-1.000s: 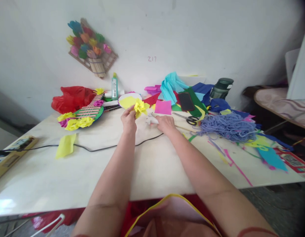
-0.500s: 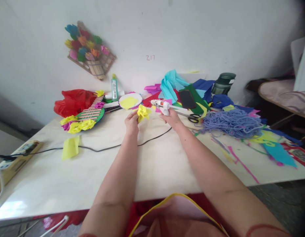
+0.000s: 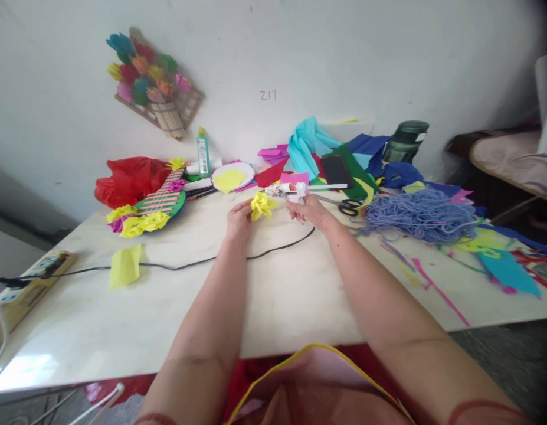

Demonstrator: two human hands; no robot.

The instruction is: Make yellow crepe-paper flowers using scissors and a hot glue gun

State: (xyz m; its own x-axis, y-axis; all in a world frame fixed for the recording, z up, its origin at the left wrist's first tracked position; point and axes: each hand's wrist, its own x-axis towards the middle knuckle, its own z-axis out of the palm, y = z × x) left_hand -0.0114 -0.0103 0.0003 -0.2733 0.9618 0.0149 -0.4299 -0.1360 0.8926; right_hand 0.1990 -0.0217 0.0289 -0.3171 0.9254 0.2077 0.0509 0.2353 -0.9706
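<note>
My left hand (image 3: 239, 219) is closed round the base of a crumpled yellow paper flower (image 3: 262, 205), held just above the white table (image 3: 264, 289). My right hand (image 3: 309, 211) grips a white glue gun (image 3: 291, 190), its nozzle pointing left at the flower, almost touching it. The gun's black cord (image 3: 202, 260) trails left across the table to a power strip (image 3: 20, 283).
A paper-decorated craft piece (image 3: 153, 206) and a red bag (image 3: 127, 177) lie at the left. A loose yellow paper (image 3: 125, 265) lies near the cord. Scissors (image 3: 348, 206), purple yarn (image 3: 421, 215), coloured papers, a phone (image 3: 337, 171) and a green bottle (image 3: 203, 154) crowd the far right.
My right hand picked the glue gun up off the table and brought its nozzle to the flower. The left hand lowered the flower slightly toward the table.
</note>
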